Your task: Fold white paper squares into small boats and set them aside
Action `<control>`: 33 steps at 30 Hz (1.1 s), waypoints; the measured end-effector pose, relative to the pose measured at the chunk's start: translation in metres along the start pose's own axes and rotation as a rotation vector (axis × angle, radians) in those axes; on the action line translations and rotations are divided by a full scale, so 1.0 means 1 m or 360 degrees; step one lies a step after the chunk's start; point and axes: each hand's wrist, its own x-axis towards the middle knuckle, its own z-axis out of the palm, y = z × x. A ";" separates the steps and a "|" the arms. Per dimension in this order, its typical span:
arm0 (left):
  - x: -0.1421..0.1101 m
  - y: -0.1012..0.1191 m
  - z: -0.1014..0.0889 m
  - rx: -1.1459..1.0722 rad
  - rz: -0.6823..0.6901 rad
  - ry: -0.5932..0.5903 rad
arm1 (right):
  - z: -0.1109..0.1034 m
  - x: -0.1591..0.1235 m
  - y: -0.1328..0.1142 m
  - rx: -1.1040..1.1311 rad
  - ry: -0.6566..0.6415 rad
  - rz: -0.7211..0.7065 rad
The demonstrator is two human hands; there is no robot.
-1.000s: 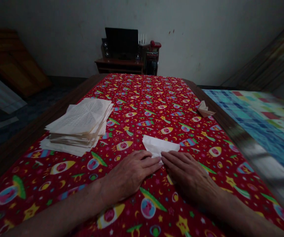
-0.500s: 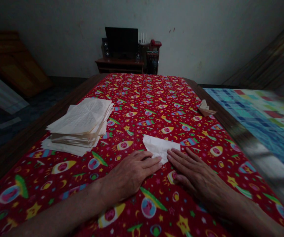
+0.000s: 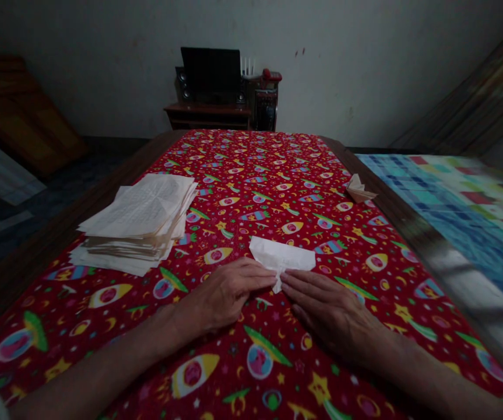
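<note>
One table (image 3: pixel 144 158), dark and wood-edged, recedes from me; a brown margin borders it along the left and right sides. One red cloth (image 3: pixel 269 169), printed with rockets, stars and saucers, lies over it. To the right, past the table edge, I see one multicoloured checked cover (image 3: pixel 444 192); to the left stands one brown cabinet (image 3: pixel 24 111). Beyond the far edge, one desk (image 3: pixel 210 111) bears one black monitor (image 3: pixel 211 73) flanked by two speakers (image 3: pixel 184 84).

I count one stack of printed sheets (image 3: pixel 138 210) on the left half of the cloth, its sides uneven, its outer corners near the left margin; the number of sheets I cannot tell. Two hands are in view. The left hand (image 3: pixel 225 294) lays its fingers together over the lower left of one white folded paper (image 3: pixel 282 252); its thumb is hidden, so I cannot tell whether it pinches. The right hand (image 3: pixel 330 303) has its fingers extended, unclenched and side by side, resting on the lower right. The white folded paper lies near the middle of the cloth's width, its long edge away from me, its narrow tip showing between the fingertips. A broad run of cloth separates it from the far edge. One small folded piece (image 3: pixel 359 189) sits at the right margin, well apart.
</note>
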 end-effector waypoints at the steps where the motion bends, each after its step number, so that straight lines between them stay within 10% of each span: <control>1: -0.001 -0.002 -0.001 -0.0011 0.0025 -0.0003 | 0.000 0.000 0.000 0.0032 0.0005 0.0016; 17: -0.001 0.009 -0.013 0.0341 0.0083 -0.0362 | -0.004 -0.001 0.000 0.0075 -0.0131 0.0014; 33: 0.003 0.002 -0.014 0.0658 -0.0057 -0.0309 | 0.000 -0.003 0.002 0.0071 -0.0035 0.0097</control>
